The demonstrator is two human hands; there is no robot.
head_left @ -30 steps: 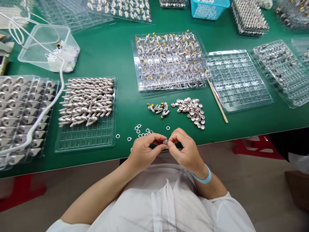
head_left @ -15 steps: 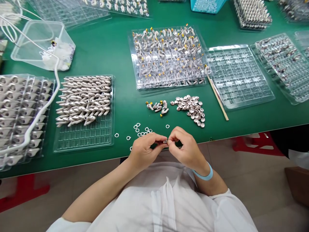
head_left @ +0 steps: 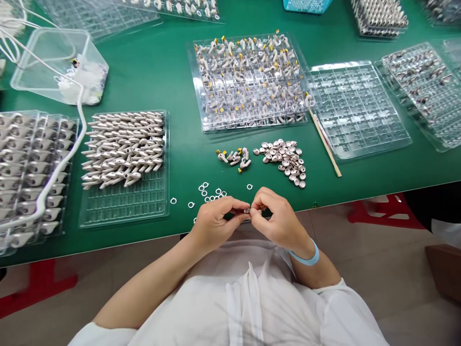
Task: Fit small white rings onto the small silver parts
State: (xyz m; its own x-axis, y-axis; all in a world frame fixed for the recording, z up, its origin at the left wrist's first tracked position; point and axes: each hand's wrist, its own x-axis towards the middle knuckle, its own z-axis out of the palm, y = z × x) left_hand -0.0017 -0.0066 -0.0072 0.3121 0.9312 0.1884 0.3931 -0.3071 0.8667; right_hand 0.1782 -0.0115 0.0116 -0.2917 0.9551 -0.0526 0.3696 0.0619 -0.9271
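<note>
A: What is the biggest thing in view?
B: A long green-topped table [head_left: 173, 72]; on its left stands a stack of clear plastic trays filled with grey hollow shells [head_left: 27, 178], a white cable [head_left: 61, 170] curving over it.

A: And the next in size?
B: A clear plastic tray of curved white pieces with yellow tabs [head_left: 248, 81], beyond the hands; a clear plastic tray with moulded compartments [head_left: 363, 110] lies to its right; a clear tray of slender pearly-grey stemmed shells [head_left: 124, 149] lies between the stack and the hands.

A: How are the hands placed?
B: Together at the near edge; the left hand [head_left: 216, 221] pinches a tiny greyish part [head_left: 247, 210] between thumb and finger; the right hand [head_left: 275, 216], with a pale blue band [head_left: 306, 254] at the wrist, has its fingertips closed on the part's right side; the part's exact shape is too small to tell.

A: What smaller things lie near?
B: A loose heap of pinkish-grey round caps [head_left: 284, 158]; left of it, a little cluster of curved white pieces [head_left: 236, 157]; nearer the left hand, small flat white rings [head_left: 212, 198], scattered on the green.
</note>
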